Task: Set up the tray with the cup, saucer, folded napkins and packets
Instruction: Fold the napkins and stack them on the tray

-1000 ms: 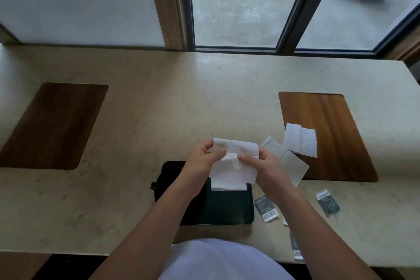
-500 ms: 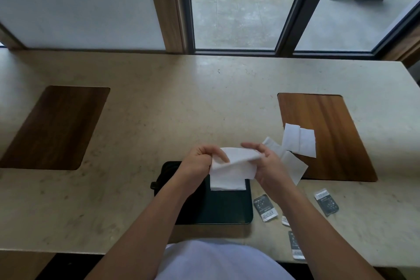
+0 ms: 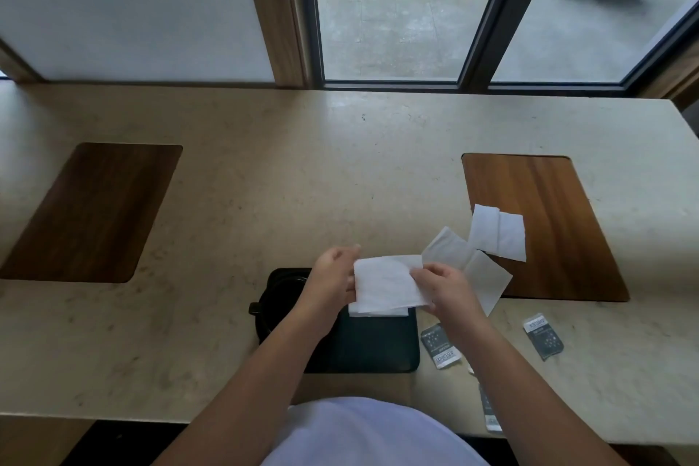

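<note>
Both hands hold one white napkin (image 3: 384, 286) above the black tray (image 3: 378, 344). My left hand (image 3: 333, 276) pinches its left edge and my right hand (image 3: 444, 286) grips its right edge; the sheet lies folded over, nearly flat. A dark round dish with a small handle (image 3: 264, 308) sits at the tray's left end, mostly hidden by my left forearm. Two more white napkins lie to the right: one (image 3: 474, 269) behind my right hand, another (image 3: 497, 233) on the edge of the wooden inlay. Dark packets (image 3: 440, 346) (image 3: 542, 337) (image 3: 490, 409) lie right of the tray.
The beige stone counter (image 3: 264, 200) has two wooden inlays, one at the left (image 3: 90, 212) and one at the right (image 3: 548, 223). A window (image 3: 393, 11) runs along the far edge. The counter's near edge is just below the tray.
The napkin's upper flap has been folded down over the rest, so it went from held upright to lying nearly flat between my hands. Both hands lowered slightly.
</note>
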